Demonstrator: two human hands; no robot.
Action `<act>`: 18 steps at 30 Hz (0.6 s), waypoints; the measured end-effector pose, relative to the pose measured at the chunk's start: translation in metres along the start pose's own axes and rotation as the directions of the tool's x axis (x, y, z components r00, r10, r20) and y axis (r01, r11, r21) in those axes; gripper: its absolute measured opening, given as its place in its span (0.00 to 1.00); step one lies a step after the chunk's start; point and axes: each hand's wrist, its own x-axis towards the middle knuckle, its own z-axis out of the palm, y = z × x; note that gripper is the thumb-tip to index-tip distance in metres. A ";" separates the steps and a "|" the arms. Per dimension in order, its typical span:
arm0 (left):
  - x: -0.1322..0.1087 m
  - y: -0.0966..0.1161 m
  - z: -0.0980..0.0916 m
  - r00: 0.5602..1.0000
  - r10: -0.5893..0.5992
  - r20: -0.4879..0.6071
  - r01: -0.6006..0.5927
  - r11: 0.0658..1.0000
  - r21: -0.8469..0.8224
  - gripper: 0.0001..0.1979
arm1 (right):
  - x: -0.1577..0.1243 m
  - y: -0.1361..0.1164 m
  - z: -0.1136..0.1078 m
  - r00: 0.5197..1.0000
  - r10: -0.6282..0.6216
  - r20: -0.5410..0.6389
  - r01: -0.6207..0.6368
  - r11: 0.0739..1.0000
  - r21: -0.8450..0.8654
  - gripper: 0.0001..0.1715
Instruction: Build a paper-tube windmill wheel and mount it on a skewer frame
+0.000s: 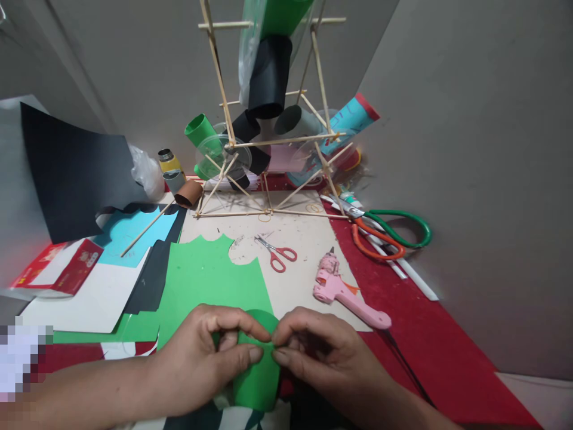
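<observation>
A curved piece of green paper (257,385), bent like a short tube, is held close to the table's near edge. My left hand (208,349) closes its thumb and index finger on the paper's upper part. Beside it, my right hand (322,349) pinches at the paper's right edge, fingertips almost touching the left ones. Whether something small sits between the right fingertips is hidden. Beyond my hands lies a large green sheet (210,275) with scalloped cut edges. A pink hot glue gun (335,286) rests on its side to the right, near small red-handled scissors (276,254).
A stick frame (268,212) with paper tubes and plastic discs stands at the back. Large scissors (380,239) with green and orange handles lie right of it. At left are a blue sheet (134,236), black paper (80,173) and a red box (67,269).
</observation>
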 end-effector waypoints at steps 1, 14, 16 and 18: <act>0.000 0.001 0.000 0.998 0.056 -0.021 -0.055 0.997 0.045 0.08 | 0.000 0.000 0.000 1.000 -0.004 -0.005 0.004 1.000 0.011 0.08; 0.002 0.002 0.008 1.000 0.008 -0.025 -0.008 1.000 0.017 0.04 | -0.001 0.007 -0.003 1.000 -0.012 -0.028 0.010 0.997 -0.078 0.12; 0.002 0.004 0.010 1.000 -0.019 -0.022 0.017 0.995 -0.096 0.06 | -0.005 0.014 -0.007 0.999 -0.030 -0.035 0.024 0.987 -0.162 0.09; 0.002 0.004 0.010 0.999 -0.030 -0.011 0.027 0.983 -0.182 0.09 | -0.007 0.023 -0.011 0.997 -0.054 -0.047 0.040 0.962 -0.269 0.07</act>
